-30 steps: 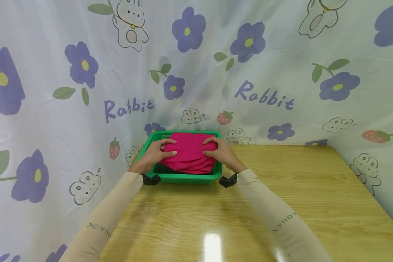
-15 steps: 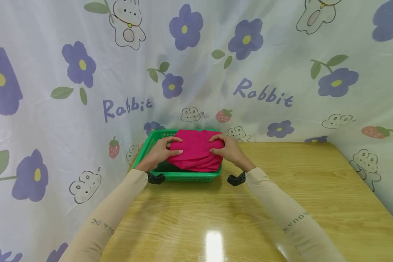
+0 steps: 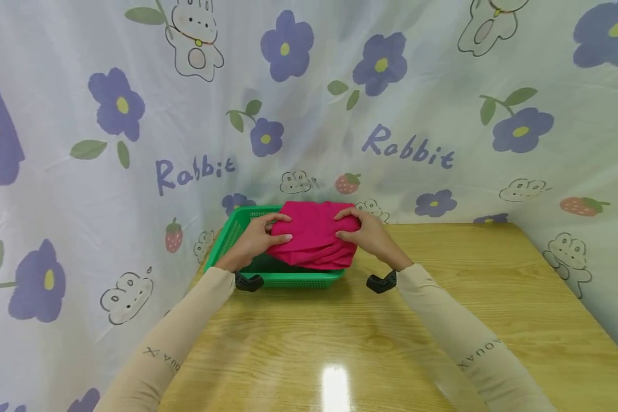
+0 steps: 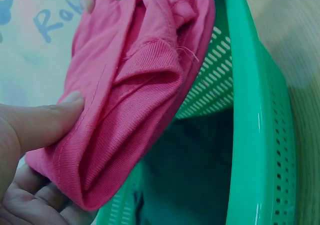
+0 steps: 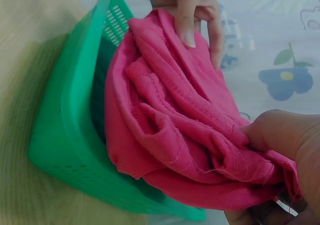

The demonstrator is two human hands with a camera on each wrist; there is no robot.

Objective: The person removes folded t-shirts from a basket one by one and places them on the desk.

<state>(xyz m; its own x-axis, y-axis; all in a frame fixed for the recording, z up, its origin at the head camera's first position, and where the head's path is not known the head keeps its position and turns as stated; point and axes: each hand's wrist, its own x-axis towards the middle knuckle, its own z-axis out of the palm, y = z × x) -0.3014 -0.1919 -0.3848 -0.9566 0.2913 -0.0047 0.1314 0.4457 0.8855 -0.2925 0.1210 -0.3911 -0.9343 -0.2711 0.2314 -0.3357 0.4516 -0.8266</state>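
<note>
A folded pink garment (image 3: 311, 232) is held between both hands above the green plastic basket (image 3: 283, 279). My left hand (image 3: 257, 237) grips its left end, thumb on top and fingers beneath, as the left wrist view shows with the garment's ribbed, layered edge (image 4: 135, 100). At the other end my right hand (image 3: 368, 234) pinches the cloth the same way. Loose threads hang from the folds in the right wrist view. The garment overhangs the basket's right rim. Inside the basket lies dark green cloth (image 4: 190, 170), partly hidden by the garment.
The basket stands on a wooden table (image 3: 417, 320) near its back left corner. A white curtain (image 3: 319, 103) printed with flowers and rabbits hangs behind and to the left. Black wrist mounts (image 3: 249, 281) sit under both wrists.
Both hands have carried the pink garment to the right and slightly up, from within the basket to over its right rim. The basket stays in place.
</note>
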